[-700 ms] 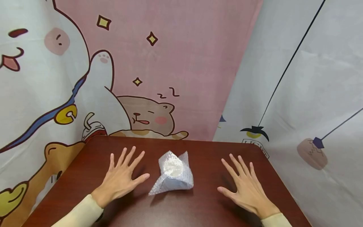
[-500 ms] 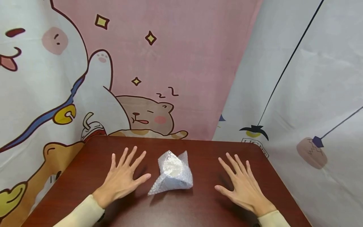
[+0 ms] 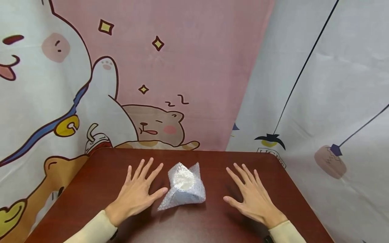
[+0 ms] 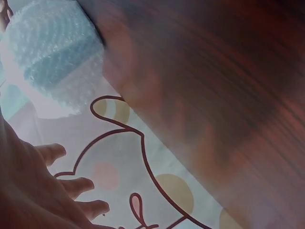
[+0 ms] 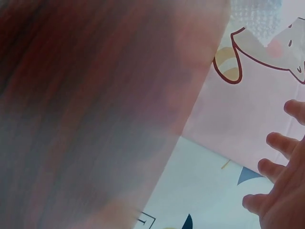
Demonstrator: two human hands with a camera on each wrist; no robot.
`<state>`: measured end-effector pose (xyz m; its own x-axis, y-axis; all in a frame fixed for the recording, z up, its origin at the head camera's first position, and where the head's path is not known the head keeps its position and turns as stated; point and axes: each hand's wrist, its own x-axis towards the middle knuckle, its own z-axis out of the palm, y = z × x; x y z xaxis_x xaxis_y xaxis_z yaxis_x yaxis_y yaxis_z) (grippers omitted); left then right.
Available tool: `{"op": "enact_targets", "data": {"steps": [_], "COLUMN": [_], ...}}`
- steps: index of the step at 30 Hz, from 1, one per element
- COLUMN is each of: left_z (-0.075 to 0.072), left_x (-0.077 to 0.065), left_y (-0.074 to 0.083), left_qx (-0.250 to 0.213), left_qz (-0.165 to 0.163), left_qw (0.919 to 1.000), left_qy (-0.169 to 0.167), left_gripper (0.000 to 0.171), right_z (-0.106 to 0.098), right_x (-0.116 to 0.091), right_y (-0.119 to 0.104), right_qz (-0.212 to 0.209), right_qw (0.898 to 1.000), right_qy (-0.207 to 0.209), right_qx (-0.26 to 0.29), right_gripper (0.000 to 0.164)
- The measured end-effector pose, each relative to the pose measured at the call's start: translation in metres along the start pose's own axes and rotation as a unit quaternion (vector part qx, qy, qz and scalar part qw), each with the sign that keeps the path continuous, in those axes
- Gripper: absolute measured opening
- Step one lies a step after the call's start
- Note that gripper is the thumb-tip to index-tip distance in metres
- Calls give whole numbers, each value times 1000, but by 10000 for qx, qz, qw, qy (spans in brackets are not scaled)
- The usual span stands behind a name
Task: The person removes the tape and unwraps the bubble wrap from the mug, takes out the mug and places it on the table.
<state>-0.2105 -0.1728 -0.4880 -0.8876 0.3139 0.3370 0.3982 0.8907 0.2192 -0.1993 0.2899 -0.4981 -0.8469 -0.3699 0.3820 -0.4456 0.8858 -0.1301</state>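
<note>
Translucent bubble wrap (image 3: 187, 189), bundled up, sits midway between the side edges of the table (image 3: 185, 226), toward its far edge, the left hand (image 3: 136, 192) spread near it and the right hand (image 3: 254, 199) spread farther off.

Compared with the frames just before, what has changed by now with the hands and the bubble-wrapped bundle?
The left hand has moved rightward and the right hand leftward, each nearer the bubble-wrapped bundle between them. Nothing was grasped or let go. The bundle stayed where it was on the table, and both hands' fingers remain spread.
</note>
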Motion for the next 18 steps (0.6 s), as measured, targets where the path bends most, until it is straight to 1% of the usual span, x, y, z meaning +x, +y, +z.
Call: {"op": "enact_targets", "data": {"steps": [6, 13, 18], "left_z": [1, 4, 6], "left_x": [2, 5, 7], "left_y": [10, 21, 28], "left_qx": [-7, -75, -115], "left_qz": [130, 272, 382], "left_qw": [9999, 9996, 9992], "left_qy": [32, 92, 104], "left_gripper": [87, 86, 87], "right_z": [1, 5, 8], "right_x": [5, 12, 18], "right_y": [-8, -15, -23], "right_qz": [-37, -247, -322], "right_qw": [10000, 9997, 9994], "right_qy": [-39, 52, 68], "right_qx": [56, 34, 80], "right_gripper": [105, 105, 105]}}
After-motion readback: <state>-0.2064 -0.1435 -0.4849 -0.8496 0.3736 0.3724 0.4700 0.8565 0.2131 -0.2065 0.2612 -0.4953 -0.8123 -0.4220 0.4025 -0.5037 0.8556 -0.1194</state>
